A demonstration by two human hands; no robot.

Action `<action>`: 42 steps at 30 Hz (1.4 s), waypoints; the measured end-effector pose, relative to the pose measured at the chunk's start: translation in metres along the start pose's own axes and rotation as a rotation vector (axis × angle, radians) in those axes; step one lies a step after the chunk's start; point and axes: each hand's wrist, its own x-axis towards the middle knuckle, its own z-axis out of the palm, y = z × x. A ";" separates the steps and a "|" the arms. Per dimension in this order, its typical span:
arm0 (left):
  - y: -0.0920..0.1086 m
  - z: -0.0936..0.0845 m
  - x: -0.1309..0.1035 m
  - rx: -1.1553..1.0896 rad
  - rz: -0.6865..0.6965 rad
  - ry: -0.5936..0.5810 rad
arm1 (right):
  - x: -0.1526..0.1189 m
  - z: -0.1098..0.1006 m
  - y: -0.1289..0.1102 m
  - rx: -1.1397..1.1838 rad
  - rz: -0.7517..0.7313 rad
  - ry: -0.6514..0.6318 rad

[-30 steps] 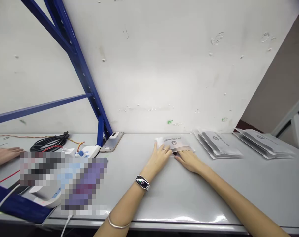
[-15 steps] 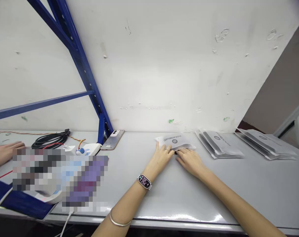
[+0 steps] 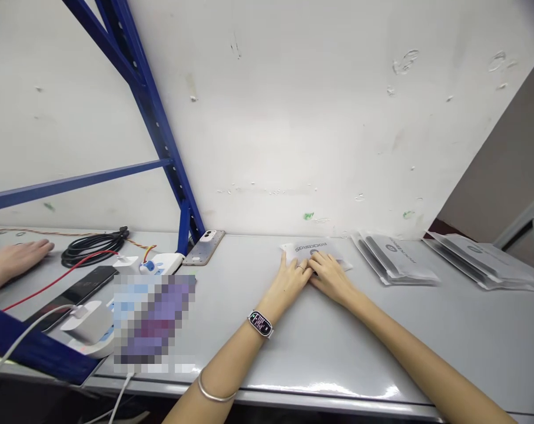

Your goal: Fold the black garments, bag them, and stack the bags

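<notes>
A frosted white plastic bag (image 3: 335, 250) printed ROCKBROS lies near the wall, in front of me. My left hand (image 3: 289, 284) is on its near left part, thumb side toward the middle and one finger stretched along the left edge. Over the bag's near middle edge bend the fingers of my right hand (image 3: 331, 278), touching the left fingertips. Both hands seem to grip this edge; the fingertips and the bag's contents are hidden. Right of it lies a small stack of similar bags (image 3: 397, 259), and farther right a second stack (image 3: 487, 263).
A speckled phone (image 3: 205, 247) lies by the blue metal post (image 3: 161, 135). At left are a white power strip (image 3: 167, 262), a coiled black cable (image 3: 92, 247), a dark phone (image 3: 81, 290) and another person's hand (image 3: 26, 257). The grey table (image 3: 231, 330) ends at a front edge.
My right hand has moved slightly up and left, from the bag's near edge onto its top beside my left fingers. The bag now lies flatter. The view has shifted a little.
</notes>
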 end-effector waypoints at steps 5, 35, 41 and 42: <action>0.001 -0.002 0.000 -0.036 0.009 0.009 | -0.004 0.006 0.005 0.013 -0.010 0.019; 0.001 -0.013 0.002 0.185 0.034 -0.003 | -0.013 0.010 -0.004 0.147 -0.083 0.153; 0.005 -0.016 0.005 0.217 0.055 0.019 | -0.014 0.013 -0.006 0.134 -0.090 0.195; 0.007 -0.016 0.005 0.227 0.062 0.028 | -0.014 0.013 -0.006 0.139 -0.090 0.202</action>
